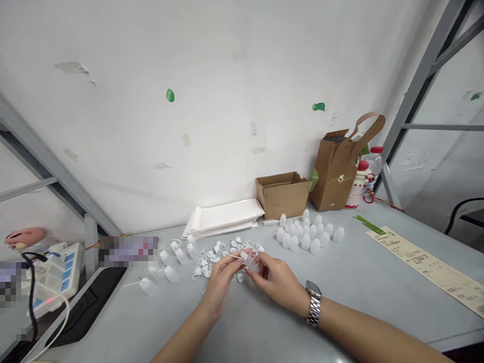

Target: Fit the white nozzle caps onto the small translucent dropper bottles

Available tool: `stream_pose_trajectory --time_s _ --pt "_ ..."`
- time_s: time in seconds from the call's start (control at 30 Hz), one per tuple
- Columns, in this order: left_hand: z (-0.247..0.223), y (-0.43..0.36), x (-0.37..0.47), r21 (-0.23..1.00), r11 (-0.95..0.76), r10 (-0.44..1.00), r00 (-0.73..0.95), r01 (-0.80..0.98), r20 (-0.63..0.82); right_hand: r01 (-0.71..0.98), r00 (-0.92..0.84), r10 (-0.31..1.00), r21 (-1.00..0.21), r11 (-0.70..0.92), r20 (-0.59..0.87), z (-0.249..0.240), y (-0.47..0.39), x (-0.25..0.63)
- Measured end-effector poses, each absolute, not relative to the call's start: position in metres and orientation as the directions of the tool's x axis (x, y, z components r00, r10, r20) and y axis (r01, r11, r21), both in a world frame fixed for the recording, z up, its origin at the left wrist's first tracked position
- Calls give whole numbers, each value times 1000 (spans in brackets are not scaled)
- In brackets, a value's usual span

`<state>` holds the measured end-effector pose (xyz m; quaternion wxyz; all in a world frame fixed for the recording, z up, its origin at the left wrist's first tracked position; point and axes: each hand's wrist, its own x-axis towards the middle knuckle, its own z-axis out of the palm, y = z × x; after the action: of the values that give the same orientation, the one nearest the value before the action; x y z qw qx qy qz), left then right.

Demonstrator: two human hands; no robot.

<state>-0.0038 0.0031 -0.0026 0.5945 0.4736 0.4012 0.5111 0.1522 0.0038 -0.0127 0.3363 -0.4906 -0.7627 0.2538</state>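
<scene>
One small translucent bottle (250, 262): held off the tabletop (363, 292), in front of the person, tilted, between both hands.

Left hand (223, 275): fingers (231, 266) bent inward and drawn together, thumb and forefinger closed on the bottle's upper end, where a thin white strap shows. The exact contact of the fingertips is too small to tell.

Right hand (279, 278): fingers curled, thumb and forefinger clamped on the bottle's body, no clear gap left between them and the plastic. Silver wristwatch (313, 302) on the wrist.

White caps (206, 263), loose, many: a heap just behind and left of the hands.

Bottles with straps (171, 274), several: left of the heap, some leaning or lying.

Translucent bottles (305, 241), a standing cluster: right of the heap, behind the right hand.

White sheets (225, 217), a stack: behind the heap, by the wall.

Cardboard box (285, 199), one, its top uncovered: behind the cluster, beside a brown paper bag (333, 176).
</scene>
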Motion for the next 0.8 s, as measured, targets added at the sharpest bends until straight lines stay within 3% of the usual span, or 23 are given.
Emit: stream_pose_trajectory --time_s 0.4,0.8 --pt "-4 3 -3 985 30 984 176 -170 0 581 -324 900 -689 432 291 -16 4 151" --pt "-3 4 -2 982 24 996 93 -185 -6 558 -389 889 -707 435 240 -10 4 152"
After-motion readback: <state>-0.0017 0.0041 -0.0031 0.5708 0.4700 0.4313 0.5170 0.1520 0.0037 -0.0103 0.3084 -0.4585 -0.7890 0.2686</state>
